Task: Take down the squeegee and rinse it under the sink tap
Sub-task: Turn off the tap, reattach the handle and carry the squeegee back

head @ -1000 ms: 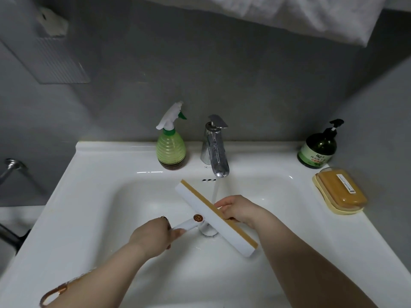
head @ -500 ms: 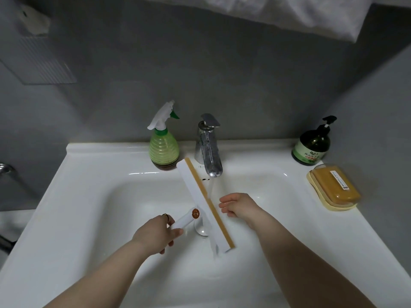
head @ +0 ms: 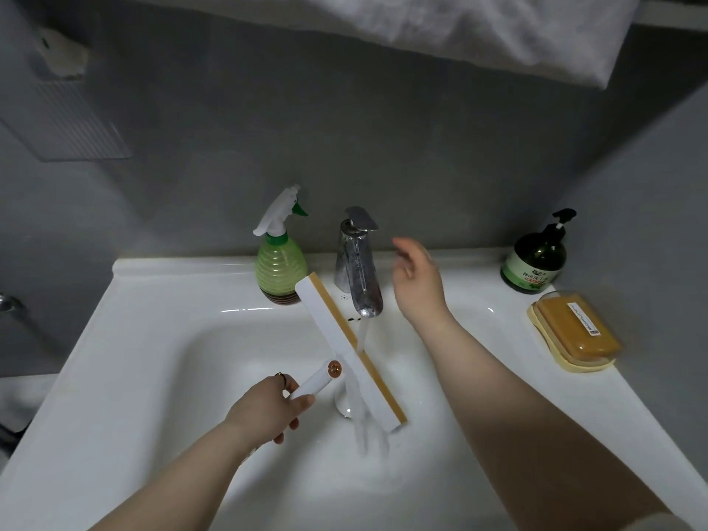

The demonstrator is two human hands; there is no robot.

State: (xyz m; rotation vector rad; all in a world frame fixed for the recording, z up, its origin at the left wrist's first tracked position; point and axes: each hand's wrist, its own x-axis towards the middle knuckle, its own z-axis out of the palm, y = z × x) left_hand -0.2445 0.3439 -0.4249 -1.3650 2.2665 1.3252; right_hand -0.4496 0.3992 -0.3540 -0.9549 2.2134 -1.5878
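A white squeegee [head: 344, 344] with a tan rubber edge hangs tilted over the white sink [head: 161, 358], under the chrome tap [head: 358, 275]. Water runs from the spout onto its blade and streams off into the basin. My left hand [head: 270, 406] grips the squeegee's white handle from the lower left. My right hand [head: 419, 283] is raised beside the tap, just right of its lever, fingers apart, holding nothing and touching nothing.
A green spray bottle [head: 279, 258] stands left of the tap on the sink's back ledge. A dark pump bottle [head: 534, 262] and a yellow soap dish [head: 572, 331] sit at the right. A white towel [head: 459, 28] hangs overhead. Grey walls close in behind and right.
My right hand let go of the squeegee blade and rose to beside the tap lever. The blade swung steeper under the running water while my left hand kept its grip.
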